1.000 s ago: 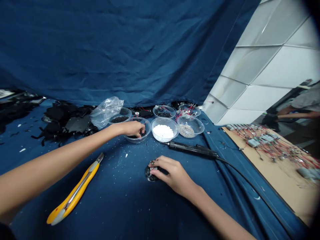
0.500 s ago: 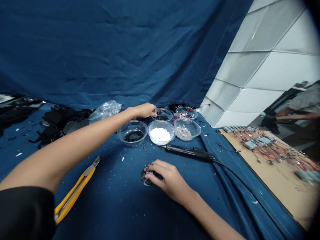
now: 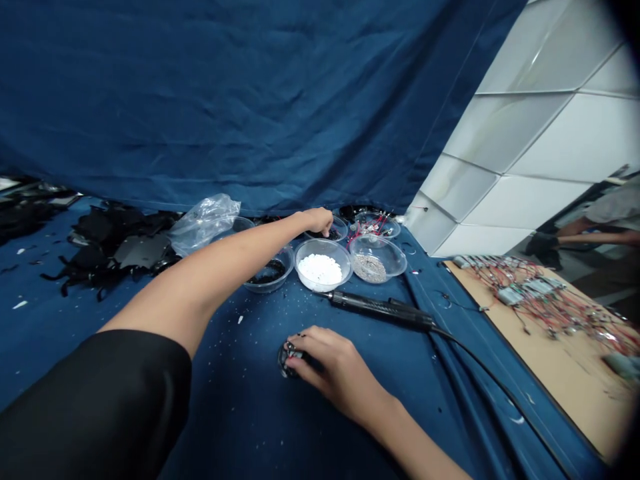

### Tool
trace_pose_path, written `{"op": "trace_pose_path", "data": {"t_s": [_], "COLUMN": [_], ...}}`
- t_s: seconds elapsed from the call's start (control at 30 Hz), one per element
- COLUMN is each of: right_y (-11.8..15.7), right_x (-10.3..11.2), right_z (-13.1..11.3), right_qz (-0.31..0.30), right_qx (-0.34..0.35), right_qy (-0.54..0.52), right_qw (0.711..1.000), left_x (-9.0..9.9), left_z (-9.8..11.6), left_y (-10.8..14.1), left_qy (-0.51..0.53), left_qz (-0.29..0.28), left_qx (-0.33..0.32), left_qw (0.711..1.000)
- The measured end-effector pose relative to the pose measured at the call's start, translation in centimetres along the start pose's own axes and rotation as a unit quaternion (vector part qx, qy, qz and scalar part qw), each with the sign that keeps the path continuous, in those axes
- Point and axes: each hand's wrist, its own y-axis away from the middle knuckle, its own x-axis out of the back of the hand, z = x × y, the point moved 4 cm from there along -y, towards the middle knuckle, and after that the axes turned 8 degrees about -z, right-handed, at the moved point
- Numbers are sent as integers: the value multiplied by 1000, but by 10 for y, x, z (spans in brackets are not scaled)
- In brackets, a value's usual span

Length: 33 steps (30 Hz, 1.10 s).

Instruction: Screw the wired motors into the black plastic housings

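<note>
My left hand (image 3: pixel 320 220) reaches far forward over a clear bowl of small black parts (image 3: pixel 341 232) in the back row. Its fingers are curled down into the bowl, and whatever they pinch is hidden. Nearer to me, my right hand (image 3: pixel 325 363) is closed on a small round black device with wires (image 3: pixel 289 359), keeping it on the blue cloth. Under my left forearm a bowl of black bits (image 3: pixel 270 273) is partly covered. Beside it stand a bowl of white pieces (image 3: pixel 321 268) and a bowl of small screw-like metal bits (image 3: pixel 371 268).
A black electric screwdriver (image 3: pixel 383 311) with a cable lies beyond my right hand. Red-wired parts fill another bowl (image 3: pixel 377 227). Black pieces (image 3: pixel 120 243) and a plastic bag (image 3: pixel 205 223) lie left. Wired modules (image 3: pixel 540 290) cover a board at right, near another person's arm (image 3: pixel 595 233).
My left hand has moved slightly right and dipped into the back bowl. My left sleeve has come forward, and the yellow utility knife is now out of sight. My right hand keeps its hold.
</note>
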Motion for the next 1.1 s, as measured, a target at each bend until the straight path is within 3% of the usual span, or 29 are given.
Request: {"op": "trace_pose_path", "data": {"t_s": [0.27,0.43,0.53,0.63,0.73,0.8,0.87,1.0,1.1], "right_y": [-2,-1,0,1,2,2,2,4,4], "right_x": [0,1,2,2,3,3,2,1,0], "right_z": [0,-2,-3,-5,-5,-5,-5,-5,-6], "right_qz": [21,21,18,16,15,18,21,25,29], "right_qx": [24,15,16,19,20,22,24,21,10], "right_qy": [12,0,0,2,0,4,12,33,40], "right_qw": [999,1000,1000,1000,1000,1000,999,999,999], "left_x": [3,12,20,19,-4,-31,-64,-119,-135], "left_z": [-4,3,11,22,35,44,53,74,86], "left_y": [14,37,73,134,212,260,295,327,332], "left_qy": [37,76,101,117,152,180,221,284,304], "left_qz": [71,143,215,301,380,423,426,410,400], "left_qx": [2,12,6,-3,-24,-17,-4,12,5], "left_qw": [997,987,971,947,912,888,877,867,865]}}
